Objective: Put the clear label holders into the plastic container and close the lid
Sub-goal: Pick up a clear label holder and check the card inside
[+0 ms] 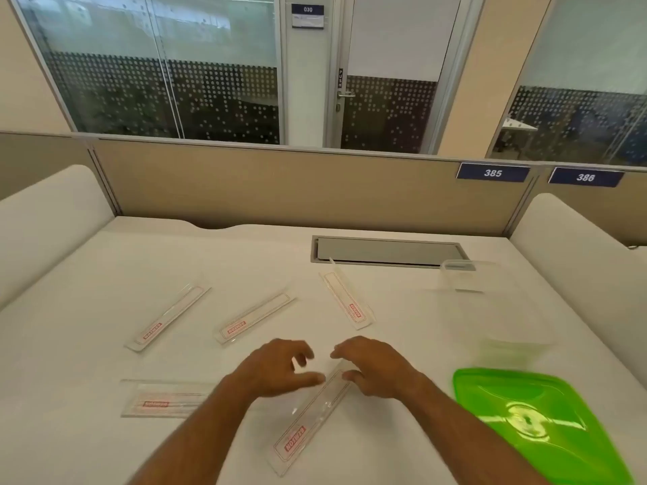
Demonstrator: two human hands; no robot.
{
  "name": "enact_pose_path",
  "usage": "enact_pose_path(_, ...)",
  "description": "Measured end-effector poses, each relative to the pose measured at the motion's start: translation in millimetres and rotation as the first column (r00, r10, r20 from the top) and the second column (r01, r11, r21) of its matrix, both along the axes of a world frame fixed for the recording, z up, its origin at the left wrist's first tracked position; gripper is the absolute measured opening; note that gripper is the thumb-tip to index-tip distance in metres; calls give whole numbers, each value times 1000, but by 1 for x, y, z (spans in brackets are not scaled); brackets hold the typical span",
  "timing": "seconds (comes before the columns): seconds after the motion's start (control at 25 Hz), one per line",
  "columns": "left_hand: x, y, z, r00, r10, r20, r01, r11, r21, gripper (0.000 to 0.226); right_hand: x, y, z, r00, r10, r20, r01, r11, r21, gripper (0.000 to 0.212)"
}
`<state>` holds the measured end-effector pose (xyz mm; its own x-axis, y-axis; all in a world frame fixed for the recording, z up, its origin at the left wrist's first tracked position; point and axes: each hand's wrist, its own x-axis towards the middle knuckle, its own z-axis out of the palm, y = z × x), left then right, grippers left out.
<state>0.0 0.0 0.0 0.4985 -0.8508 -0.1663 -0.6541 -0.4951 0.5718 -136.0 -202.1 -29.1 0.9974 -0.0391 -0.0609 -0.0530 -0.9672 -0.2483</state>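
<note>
Several clear label holders with red print lie on the white table. The nearest holder [308, 420] runs diagonally between my hands. My left hand [276, 371] hovers at its upper left with fingers spread. My right hand [373, 367] is over its far end, thumb touching or just above it. Other holders lie at the far left [168, 318], the middle [254, 318], the upper middle [346, 301] and the near left [162, 399]. The clear plastic container [486, 302] stands open at the right. Its green lid [539, 420] lies flat nearer to me.
A grey cable hatch [388, 250] is set into the table behind the holders. Beige partition panels [280, 183] close off the back, with white padded dividers at the left [45, 218] and right [574, 246].
</note>
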Motion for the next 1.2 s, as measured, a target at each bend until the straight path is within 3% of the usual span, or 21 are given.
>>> enact_pose_path(0.16, -3, 9, -9, 990, -128, -63, 137, 978, 155, 53, 5, 3, -4, 1000, -20, 1, 20, 1000, -3, 31)
enact_pose_path(0.36, 0, 9, -16, 994, -111, 19, 110, 991, 72, 26, 7, -4, -9, 999, -50, -11, 50, 998, 37, 28)
enact_pose_path(0.48, 2, 6, -19, 997, -73, 21, 72, 997, 33, 21, 7, -12, -7, 994, -104, -19, 105, 978, 178, 24)
enact_pose_path(0.64, 7, 0, -16, 975, 49, -215, -53, 999, -11, 16, 5, -20, -1, 945, -299, -134, 324, 788, 524, 22)
enact_pose_path(0.76, 12, -2, -12, 950, 69, -304, -74, 997, -5, 18, 1, -26, 6, 924, -320, -210, 378, 674, 635, 34)
enact_pose_path(1.0, 15, -8, -10, 942, 25, -336, -19, 1000, 19, 10, 10, -19, 25, 935, -93, -343, 284, 775, 564, 81)
enact_pose_path(1.12, 18, -7, -7, 904, 32, -426, -29, 999, 13, 10, 13, -13, 27, 934, -64, -351, 267, 779, 567, 81)
enact_pose_path(1.2, 23, -3, 0, 819, 138, -557, -178, 984, -18, 25, 11, -11, 26, 939, -108, -327, 288, 766, 574, 71)
